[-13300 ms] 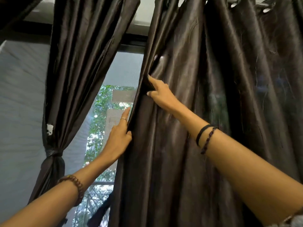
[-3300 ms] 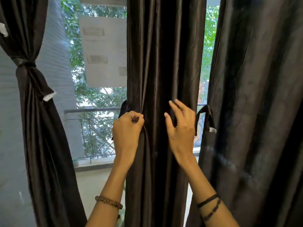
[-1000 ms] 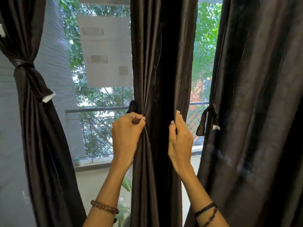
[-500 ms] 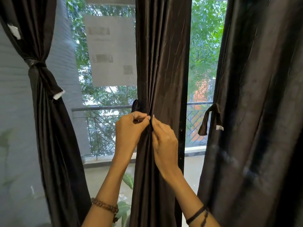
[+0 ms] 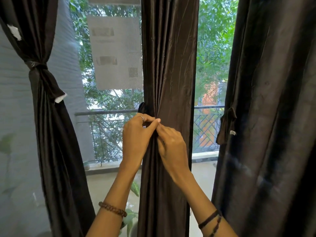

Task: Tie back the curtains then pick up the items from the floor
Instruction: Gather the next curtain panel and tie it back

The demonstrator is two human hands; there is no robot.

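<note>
Head view: the left hand (image 5: 136, 141) has its fingers (image 5: 150, 120) curled in, and its thumb and first finger pinch the bunched folds of the middle curtain (image 5: 169, 69) near the middle of the frame. A ring (image 5: 142, 118) sits on one finger. The right hand (image 5: 171, 146) is just beside it, touching it. Its fingers are bent and pressed together, and their tips push into the same folds. I cannot tell if they hold a strap or only the cloth. A small dark bit of the tie strap (image 5: 141, 106) pokes out at the curtain's left edge, just above the left hand.

The middle curtain hangs straight down the center of the frame and is squeezed thin where the hands meet. A bead bracelet (image 5: 112, 209) is on the left wrist, at the bottom of the frame. Two dark bands (image 5: 211, 221) are on the right wrist.

At the left of the frame, the left curtain (image 5: 51, 134) is tied with a knot (image 5: 36, 65) in the upper left. At the right, the right curtain (image 5: 273, 117) hangs loose, with a dark loop (image 5: 226, 127) on its left edge. Behind the curtains are the window (image 5: 213, 48), a railing (image 5: 106, 112), green trees and a white sheet (image 5: 116, 52) on the glass.
</note>
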